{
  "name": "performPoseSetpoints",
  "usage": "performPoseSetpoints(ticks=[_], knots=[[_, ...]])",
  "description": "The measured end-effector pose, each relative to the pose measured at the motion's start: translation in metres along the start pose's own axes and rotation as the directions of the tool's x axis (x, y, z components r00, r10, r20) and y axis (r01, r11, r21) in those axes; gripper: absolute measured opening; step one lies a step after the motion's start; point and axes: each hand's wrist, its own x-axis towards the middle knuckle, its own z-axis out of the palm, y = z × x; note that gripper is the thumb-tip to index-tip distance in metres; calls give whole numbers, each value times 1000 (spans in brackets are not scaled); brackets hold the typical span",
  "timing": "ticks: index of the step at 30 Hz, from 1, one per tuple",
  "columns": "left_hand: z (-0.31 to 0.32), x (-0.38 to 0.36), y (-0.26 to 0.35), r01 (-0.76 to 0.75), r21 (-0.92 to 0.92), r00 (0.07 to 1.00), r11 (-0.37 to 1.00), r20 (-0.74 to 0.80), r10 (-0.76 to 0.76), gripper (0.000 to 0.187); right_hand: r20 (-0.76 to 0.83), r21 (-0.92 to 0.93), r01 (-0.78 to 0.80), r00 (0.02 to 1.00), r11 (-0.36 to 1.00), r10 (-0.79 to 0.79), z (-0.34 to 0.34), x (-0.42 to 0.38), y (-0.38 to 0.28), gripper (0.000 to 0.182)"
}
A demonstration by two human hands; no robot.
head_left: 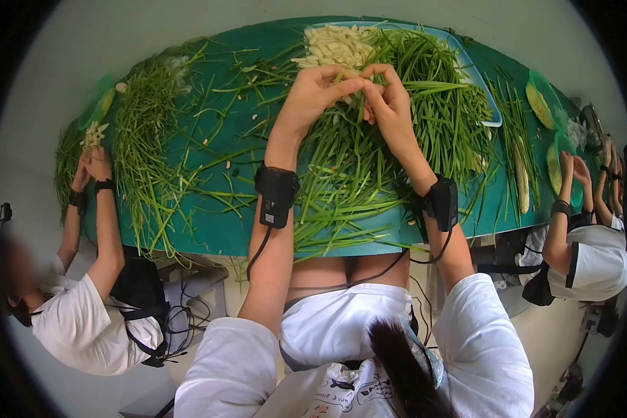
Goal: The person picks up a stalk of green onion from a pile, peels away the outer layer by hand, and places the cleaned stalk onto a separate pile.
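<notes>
My left hand [320,97] and my right hand [391,103] meet at the fingertips above the pile, both closed in a pinch. Between them is a small pale-green piece of stalk, mostly hidden by the fingers. Just beyond my left hand lies a heap of pale, slender pieces [338,45] on clear plastic. Long green stalks [446,104] with narrow leaves cover much of a light blue tray [496,115], beside and beyond my right hand. More loose stalks [341,188] spread under my wrists down to the near table edge.
The green table [230,150] bears scattered stalks and small pale bits. A large bundle of greens [146,139] lies at left. Another person's hands [94,165] work there beside a green basket [99,101]. At right are corn cobs [522,174], green baskets [545,101] and another person's hands [575,171].
</notes>
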Motion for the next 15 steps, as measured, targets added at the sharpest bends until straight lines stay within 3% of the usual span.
performPoseSetpoints(ticks=[8,11,13,15], knots=[[0,4,-1,-67,-47,990,997,-126,60,9,23,73,46,999,996,-48,-5,4,2,13],[-2,5,-7,-121,-31,982,992,-146,115,6,42,-7,34,999,999,-34,-3,2,0,16],[-4,7,-14,-190,-23,949,981,-260,178,5,63,-26,21,998,999,-19,-3,4,2,18],[-7,6,-10,-161,-42,948,986,-286,142,4,61,-32,6,998,999,-4,-3,4,1,16]])
